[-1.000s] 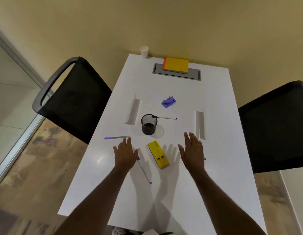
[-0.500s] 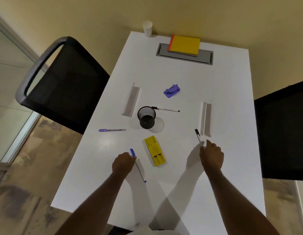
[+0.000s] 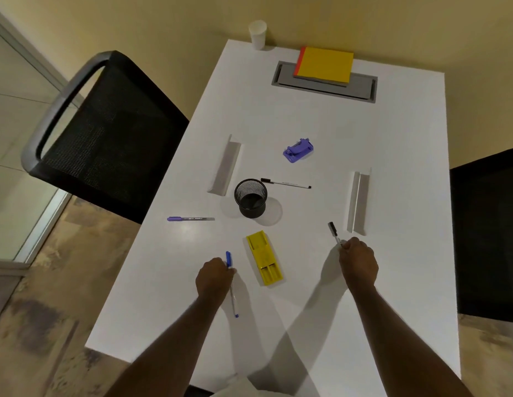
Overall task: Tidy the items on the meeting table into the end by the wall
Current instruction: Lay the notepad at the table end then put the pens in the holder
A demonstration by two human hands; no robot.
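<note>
Head view: left hand (image 3: 215,277) fingers grip blue pen (image 3: 231,282); right hand (image 3: 358,262) black pen (image 3: 334,233).

hands (image 3: 215,277) (image 3: 358,262) gripping pens (image 3: 229,259) (image 3: 333,230), white table (image 3: 392,282)

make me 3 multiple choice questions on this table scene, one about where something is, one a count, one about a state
1. Where does the yellow notepad lie?
A. on the grey panel at the wall end
B. inside the mesh cup
C. on the left chair

2. How many pens lie loose on the table, held by no hand?
A. none
B. two
C. five

3. What are the hands doing?
A. both lie flat and open
B. only the left holds something
C. each holds a pen

Answers:
1 A: the notepad overlaps the grey panel near the wall.
2 B: only the purple pen and the black-capped pen beside the mesh cup lie loose.
3 C: the left hand grips a blue pen, the right hand a black pen.
</note>
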